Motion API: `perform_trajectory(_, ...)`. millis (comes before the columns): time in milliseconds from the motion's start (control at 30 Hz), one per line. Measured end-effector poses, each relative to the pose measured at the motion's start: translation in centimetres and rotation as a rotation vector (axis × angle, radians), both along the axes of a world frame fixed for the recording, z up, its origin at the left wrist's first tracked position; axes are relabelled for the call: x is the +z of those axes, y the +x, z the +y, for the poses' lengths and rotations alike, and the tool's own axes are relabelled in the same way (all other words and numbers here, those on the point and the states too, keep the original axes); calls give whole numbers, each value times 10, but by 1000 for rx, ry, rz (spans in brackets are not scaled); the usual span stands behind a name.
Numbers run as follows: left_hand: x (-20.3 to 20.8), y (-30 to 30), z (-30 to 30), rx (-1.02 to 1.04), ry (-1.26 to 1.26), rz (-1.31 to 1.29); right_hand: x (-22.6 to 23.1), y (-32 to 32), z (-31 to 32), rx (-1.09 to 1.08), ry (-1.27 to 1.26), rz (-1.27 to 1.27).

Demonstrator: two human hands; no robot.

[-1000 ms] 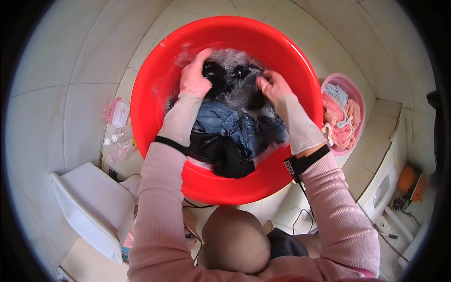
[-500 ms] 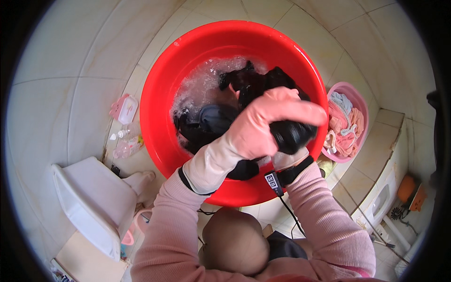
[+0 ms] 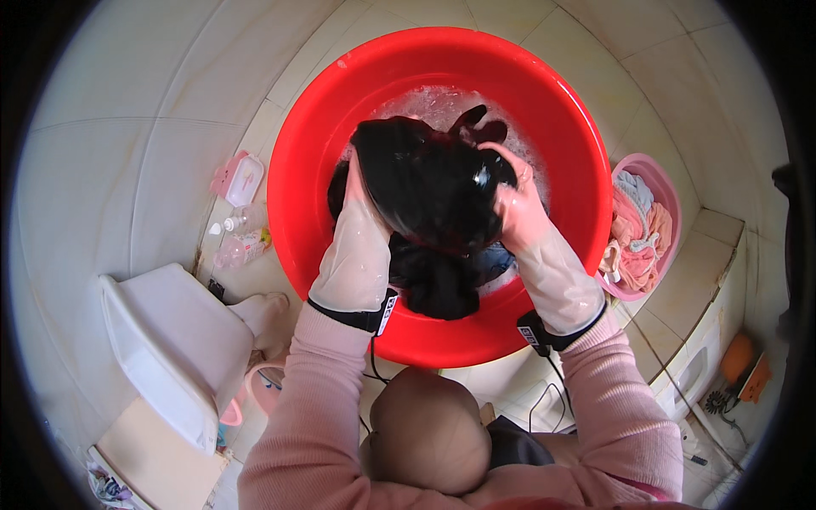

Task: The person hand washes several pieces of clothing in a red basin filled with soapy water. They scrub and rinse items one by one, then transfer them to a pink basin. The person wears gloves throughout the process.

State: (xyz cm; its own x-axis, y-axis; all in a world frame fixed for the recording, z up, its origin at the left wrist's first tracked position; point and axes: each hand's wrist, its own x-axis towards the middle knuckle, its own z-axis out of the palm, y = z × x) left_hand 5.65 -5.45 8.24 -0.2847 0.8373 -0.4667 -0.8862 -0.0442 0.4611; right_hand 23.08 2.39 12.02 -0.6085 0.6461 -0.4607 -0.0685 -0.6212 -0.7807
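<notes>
A wet black garment (image 3: 429,183) is stretched between my two hands over a big red basin (image 3: 293,212). My left hand (image 3: 361,204), in a pink and white rubber glove, grips its left side; most of those fingers are hidden behind the cloth. On the garment's right edge, my gloved right hand (image 3: 520,200) is closed with the thumb toward the front. Beneath, more dark cloth (image 3: 438,285) hangs or lies in the basin; I cannot tell whether it is the same piece. Soapy water (image 3: 442,102) shows behind the garment.
Right of the basin stands a pink tub (image 3: 671,195) with pink and pale clothes (image 3: 637,234). Plastic bottles (image 3: 242,246) and a pink-white box (image 3: 242,178) are at its left. A white plastic stool (image 3: 170,340) lies tipped at lower left. Tiled walls enclose both sides.
My hands have moved apart, the left one back to the left and the right one into view on the right. The bunched black garment is now raised and spread between them.
</notes>
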Motion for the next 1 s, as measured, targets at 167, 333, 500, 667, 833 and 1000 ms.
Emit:
perform_trajectory(167,22,7,-5,-347,278,2298,33,8,-1,509,391,1)
perform_trajectory(333,53,14,-12,-225,572,1953,51,1,0,894,212,-61)
perform_trajectory(500,33,20,-26,-168,623,1753,36,6,-4,850,453,247)
perform_trajectory(667,-29,30,-28,-600,348,1325,4,16,-11,443,676,229)
perform_trajectory(833,-45,19,-15,-498,170,348,16,42,27,-504,-574,61)
perform_trajectory(1000,-12,-12,-13,-429,-42,158,72,80,110,-131,-210,884)
